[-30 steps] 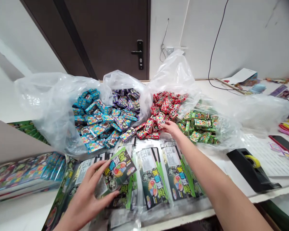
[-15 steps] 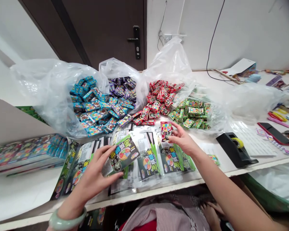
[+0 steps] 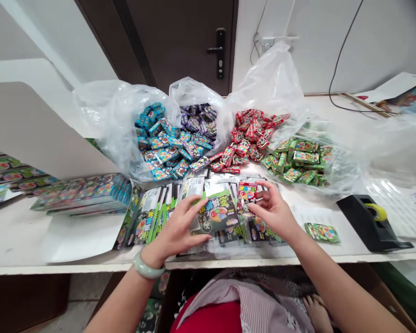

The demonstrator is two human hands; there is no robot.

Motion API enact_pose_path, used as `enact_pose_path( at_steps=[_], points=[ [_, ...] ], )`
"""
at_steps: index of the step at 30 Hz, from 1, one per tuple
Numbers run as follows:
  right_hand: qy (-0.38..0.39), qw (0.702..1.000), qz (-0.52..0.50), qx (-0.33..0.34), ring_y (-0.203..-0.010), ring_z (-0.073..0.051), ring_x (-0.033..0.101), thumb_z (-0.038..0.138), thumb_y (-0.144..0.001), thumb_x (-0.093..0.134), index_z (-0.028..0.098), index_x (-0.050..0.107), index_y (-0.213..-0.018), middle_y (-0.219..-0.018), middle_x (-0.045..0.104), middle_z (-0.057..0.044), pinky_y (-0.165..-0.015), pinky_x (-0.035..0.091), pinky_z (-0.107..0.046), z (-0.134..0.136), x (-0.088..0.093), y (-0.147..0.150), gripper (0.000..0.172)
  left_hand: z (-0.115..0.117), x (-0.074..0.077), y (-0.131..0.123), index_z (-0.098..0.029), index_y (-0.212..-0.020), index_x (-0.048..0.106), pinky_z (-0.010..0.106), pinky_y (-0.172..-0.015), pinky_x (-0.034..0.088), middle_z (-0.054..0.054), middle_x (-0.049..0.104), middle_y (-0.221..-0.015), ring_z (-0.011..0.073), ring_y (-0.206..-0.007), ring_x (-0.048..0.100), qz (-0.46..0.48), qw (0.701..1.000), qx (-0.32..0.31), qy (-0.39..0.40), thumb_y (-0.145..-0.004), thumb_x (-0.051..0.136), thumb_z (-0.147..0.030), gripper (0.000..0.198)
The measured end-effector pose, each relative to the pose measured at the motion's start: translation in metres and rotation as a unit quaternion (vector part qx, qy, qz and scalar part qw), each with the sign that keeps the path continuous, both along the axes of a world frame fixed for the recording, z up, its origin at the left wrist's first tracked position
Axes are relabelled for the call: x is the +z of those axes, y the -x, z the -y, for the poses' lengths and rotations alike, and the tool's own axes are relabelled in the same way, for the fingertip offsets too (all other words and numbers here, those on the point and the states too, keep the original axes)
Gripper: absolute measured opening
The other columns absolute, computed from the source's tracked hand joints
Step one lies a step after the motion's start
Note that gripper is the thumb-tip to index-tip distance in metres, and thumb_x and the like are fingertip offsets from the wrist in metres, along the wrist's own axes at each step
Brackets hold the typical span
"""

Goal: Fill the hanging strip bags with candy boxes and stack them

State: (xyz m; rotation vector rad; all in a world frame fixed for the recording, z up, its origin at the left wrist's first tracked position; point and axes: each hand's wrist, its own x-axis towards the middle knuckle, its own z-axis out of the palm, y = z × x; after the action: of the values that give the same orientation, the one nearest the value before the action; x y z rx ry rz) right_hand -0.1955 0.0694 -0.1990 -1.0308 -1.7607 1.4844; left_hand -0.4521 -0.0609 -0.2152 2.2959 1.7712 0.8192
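Note:
My left hand (image 3: 180, 224), with a pale green bangle at its wrist, grips the left side of a black-and-green printed packet (image 3: 217, 213). Its fingers lie along the upper edge and the thumb is by the lower one. Between the thumb and fingers of my right hand (image 3: 272, 208) is a small red printed box (image 3: 247, 191), upright just right of that packet. Beneath both hands, more black-and-green packets (image 3: 145, 222) in clear sleeves lie overlapping on the white table (image 3: 17, 238).
Clear bags at the back spill blue boxes (image 3: 166, 155), purple boxes (image 3: 197, 120), red boxes (image 3: 253, 132) and green boxes (image 3: 305, 157). A black tape dispenser (image 3: 362, 224) stands right, near a single green packet (image 3: 322, 232). Printed sheets (image 3: 86, 194) are stacked left.
The view has swung left. The packet in my left hand now lies less tilted, and the red box in my right hand is closer to it. Both hands keep their hold.

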Motion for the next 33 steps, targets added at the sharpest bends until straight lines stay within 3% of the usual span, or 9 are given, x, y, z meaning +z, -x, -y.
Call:
enact_pose_path(
  at_steps=[3, 5, 10, 14, 17, 21, 33],
  points=[
    [0.028, 0.991, 0.058, 0.113, -0.059, -0.012, 0.055, 0.034, -0.081, 0.062, 0.024, 0.052, -0.121, -0.076, 0.056, 0.003, -0.055, 0.045, -0.026, 0.007, 0.0, 0.002, 0.043, -0.001, 0.003, 0.004, -0.03, -0.149, 0.023, 0.054, -0.107, 0.04, 0.013, 0.037, -0.138, 0.0324, -0.128, 0.041, 0.012, 0.999, 0.031, -0.028, -0.078, 0.074, -0.043, 0.089],
    [0.025, 0.985, 0.078, 0.149, -0.057, -0.012, 0.054, 0.034, -0.083, 0.061, 0.023, 0.056, -0.118, -0.072, 0.056, 0.003, -0.053, 0.044, -0.025, 0.008, 0.002, 0.001, 0.038, 0.0, 0.005, 0.009, -0.03, -0.149, 0.025, 0.054, -0.107, 0.039, 0.013, 0.038, -0.138, 0.0329, -0.129, 0.04, 0.01, 0.998, 0.045, -0.032, -0.077, 0.074, -0.042, 0.088],
    [-0.017, 0.999, -0.038, -0.006, -0.065, -0.014, 0.059, 0.036, -0.081, 0.064, 0.027, 0.049, -0.117, -0.077, 0.06, 0.002, -0.058, 0.049, -0.027, -0.002, 0.016, 0.001, 0.041, 0.006, 0.002, 0.019, -0.03, -0.149, 0.026, 0.054, -0.106, 0.04, 0.014, 0.038, -0.14, 0.0337, -0.127, 0.042, -0.014, 0.999, 0.042, -0.016, -0.078, 0.073, -0.043, 0.087],
    [-0.064, 0.992, -0.092, -0.053, -0.076, -0.016, 0.063, 0.036, -0.081, 0.065, 0.03, 0.042, -0.116, -0.089, 0.064, 0.0, -0.065, 0.052, -0.029, -0.004, 0.017, 0.01, 0.042, 0.006, -0.001, 0.015, -0.029, -0.15, 0.024, 0.054, -0.104, 0.041, 0.014, 0.038, -0.139, 0.0334, -0.126, 0.043, -0.018, 0.999, 0.019, -0.018, -0.078, 0.072, -0.046, 0.088],
    [-0.088, 0.996, -0.011, -0.01, -0.07, -0.016, 0.061, 0.037, -0.082, 0.065, 0.027, 0.044, -0.118, -0.089, 0.062, -0.001, -0.061, 0.051, -0.029, 0.0, 0.011, 0.014, 0.043, 0.005, 0.0, 0.012, -0.029, -0.15, 0.024, 0.053, -0.105, 0.041, 0.013, 0.038, -0.138, 0.0328, -0.126, 0.042, -0.013, 0.999, 0.02, -0.026, -0.079, 0.071, -0.046, 0.087],
    [-0.049, 0.993, 0.065, 0.08, -0.059, -0.013, 0.056, 0.039, -0.083, 0.062, 0.025, 0.049, -0.12, -0.082, 0.059, 0.001, -0.055, 0.049, -0.029, 0.001, 0.008, 0.012, 0.041, 0.007, 0.0, 0.011, -0.028, -0.15, 0.025, 0.052, -0.106, 0.04, 0.014, 0.039, -0.138, 0.0326, -0.126, 0.042, -0.019, 1.0, 0.001, -0.016, -0.079, 0.071, -0.047, 0.087],
    [-0.033, 0.989, 0.103, 0.098, -0.053, -0.012, 0.05, 0.028, -0.082, 0.059, 0.024, 0.05, -0.108, -0.067, 0.05, 0.006, -0.049, 0.04, -0.024, 0.002, 0.014, 0.016, 0.028, 0.011, -0.008, 0.005, -0.027, -0.15, 0.025, 0.053, -0.102, 0.043, 0.014, 0.04, -0.137, 0.0327, -0.125, 0.043, -0.009, 1.0, -0.003, -0.01, -0.077, 0.073, -0.044, 0.089]
  ],
)
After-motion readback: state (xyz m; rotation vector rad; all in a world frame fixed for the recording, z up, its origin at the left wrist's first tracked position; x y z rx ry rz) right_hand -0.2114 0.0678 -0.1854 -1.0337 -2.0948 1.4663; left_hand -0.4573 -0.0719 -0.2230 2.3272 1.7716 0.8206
